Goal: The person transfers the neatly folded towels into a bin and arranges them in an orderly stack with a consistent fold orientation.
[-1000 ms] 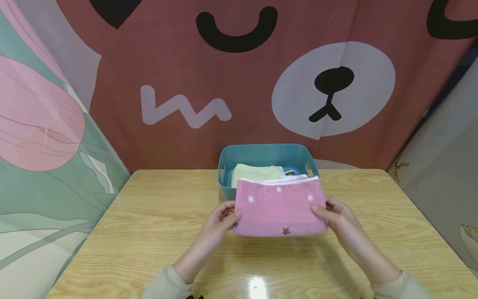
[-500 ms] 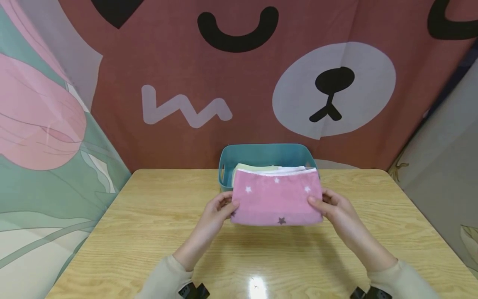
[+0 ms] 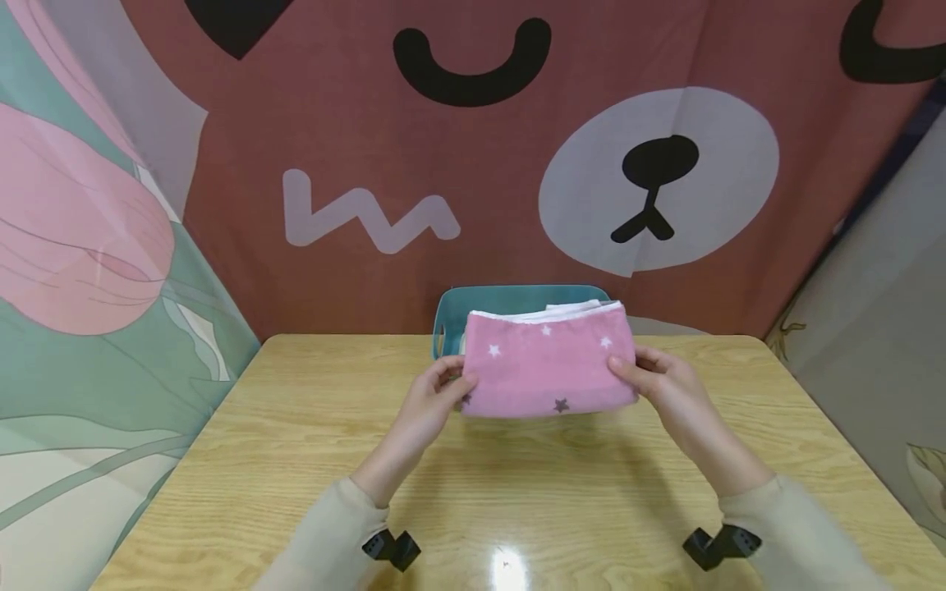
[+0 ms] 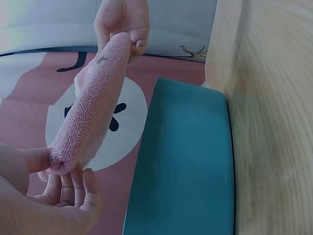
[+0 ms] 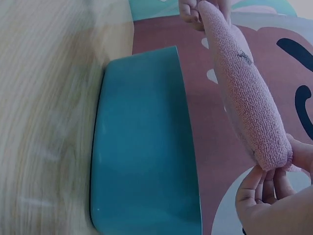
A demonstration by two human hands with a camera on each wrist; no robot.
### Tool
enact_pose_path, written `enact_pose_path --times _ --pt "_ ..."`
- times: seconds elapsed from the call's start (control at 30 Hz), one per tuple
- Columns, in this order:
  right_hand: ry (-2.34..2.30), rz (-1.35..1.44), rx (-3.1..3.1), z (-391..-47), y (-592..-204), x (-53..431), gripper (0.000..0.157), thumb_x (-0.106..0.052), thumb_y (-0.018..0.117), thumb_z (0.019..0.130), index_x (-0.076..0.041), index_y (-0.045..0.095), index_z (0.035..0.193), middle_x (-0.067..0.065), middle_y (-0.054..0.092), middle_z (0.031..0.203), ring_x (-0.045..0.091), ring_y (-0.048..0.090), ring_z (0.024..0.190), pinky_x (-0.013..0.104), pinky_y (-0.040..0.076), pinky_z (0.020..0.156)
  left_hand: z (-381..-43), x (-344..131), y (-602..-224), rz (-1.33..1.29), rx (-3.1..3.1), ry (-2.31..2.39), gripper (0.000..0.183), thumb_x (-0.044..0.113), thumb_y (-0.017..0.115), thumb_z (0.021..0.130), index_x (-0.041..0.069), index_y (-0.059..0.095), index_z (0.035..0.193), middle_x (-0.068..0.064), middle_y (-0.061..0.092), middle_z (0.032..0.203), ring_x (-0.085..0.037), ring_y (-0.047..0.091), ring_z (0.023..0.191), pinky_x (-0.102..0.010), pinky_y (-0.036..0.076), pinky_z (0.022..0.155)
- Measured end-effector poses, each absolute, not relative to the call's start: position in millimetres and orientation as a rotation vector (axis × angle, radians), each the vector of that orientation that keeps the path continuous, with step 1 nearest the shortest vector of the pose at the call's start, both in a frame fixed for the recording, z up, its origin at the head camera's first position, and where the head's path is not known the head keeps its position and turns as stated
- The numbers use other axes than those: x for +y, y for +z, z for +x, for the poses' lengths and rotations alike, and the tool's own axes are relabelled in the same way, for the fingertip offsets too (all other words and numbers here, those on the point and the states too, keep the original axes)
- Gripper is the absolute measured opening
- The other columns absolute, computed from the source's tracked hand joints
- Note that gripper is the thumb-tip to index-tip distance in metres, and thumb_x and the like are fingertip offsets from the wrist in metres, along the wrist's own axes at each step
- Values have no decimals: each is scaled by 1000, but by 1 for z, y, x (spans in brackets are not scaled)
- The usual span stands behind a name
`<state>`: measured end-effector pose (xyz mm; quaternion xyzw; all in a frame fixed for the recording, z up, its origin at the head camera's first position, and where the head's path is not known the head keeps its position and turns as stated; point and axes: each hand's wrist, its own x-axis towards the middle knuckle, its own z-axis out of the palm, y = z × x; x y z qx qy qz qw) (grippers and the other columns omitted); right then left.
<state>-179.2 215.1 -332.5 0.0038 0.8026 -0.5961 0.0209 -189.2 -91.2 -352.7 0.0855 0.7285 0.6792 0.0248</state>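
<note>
A folded pink towel [image 3: 547, 369] with white and grey stars and a white inner side is held up in the head view. My left hand [image 3: 436, 398] pinches its left end, thumb in front and fingers behind. At the right end, my right hand [image 3: 665, 386] grips it the same way. Behind and partly covered by the towel stands a teal basket [image 3: 449, 316]. Both wrist views show the towel's folded edge [image 4: 93, 103] raised above the level of the basket's near wall [image 5: 142, 142]. The basket's contents are almost wholly hidden.
The basket stands on a wooden table [image 3: 296, 460], near its back edge. A curtain with a printed bear [image 3: 473, 164] hangs behind the table. More patterned fabric [image 3: 81, 287] hangs on the left.
Both hands have carried the pink towel up and away from me, toward the basket. It now covers most of the basket, including the pale yellow cloth seen inside earlier.
</note>
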Motion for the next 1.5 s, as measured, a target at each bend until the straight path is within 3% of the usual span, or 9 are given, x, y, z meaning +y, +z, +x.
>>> enact_pose_path --times 0.27,0.57,0.8,1.03,1.3,1.5 --pt "-1826 35 2527 -190 -327 215 70 -49 65 93 -3 50 144 8 58 133 10 53 111 30 42 96 -202 -91 -349 245 2287 2087 32 12 63 98 -4 60 126 -13 62 114 -12 60 88 -27 52 80" --pt "-1912 11 2489 -202 -321 211 67 -42 67 94 2 50 142 -5 64 114 6 57 100 22 45 89 -214 -88 -344 212 2255 2149 33 9 62 97 -5 59 128 -13 63 111 -10 59 86 -23 51 76" --pt "-1930 -25 2482 -211 -321 208 64 -39 67 95 4 52 139 -4 64 111 7 60 95 22 45 89 -222 -88 -344 167 2269 2174 33 8 63 97 -6 60 127 -14 65 110 -9 58 84 -21 49 71" --pt "-1945 -19 2488 -223 -323 208 56 -31 67 96 7 54 135 -9 64 96 7 58 86 21 48 80 -229 -90 -348 139 2258 2159 37 10 63 97 -6 58 131 -15 66 113 -10 59 86 -20 50 72" --pt "-1881 27 2490 -235 -324 209 57 -30 66 96 6 51 138 -8 64 97 9 58 90 25 48 82 -237 -92 -347 121 2288 2071 43 14 64 98 -1 55 137 -15 64 118 -16 61 97 -26 53 80" --pt "-1832 38 2510 -240 -324 207 53 -28 64 97 7 52 135 0 61 104 12 57 90 27 48 83 -244 -93 -350 150 2310 2077 41 12 64 97 -2 56 135 -15 63 118 -14 61 93 -25 53 79"
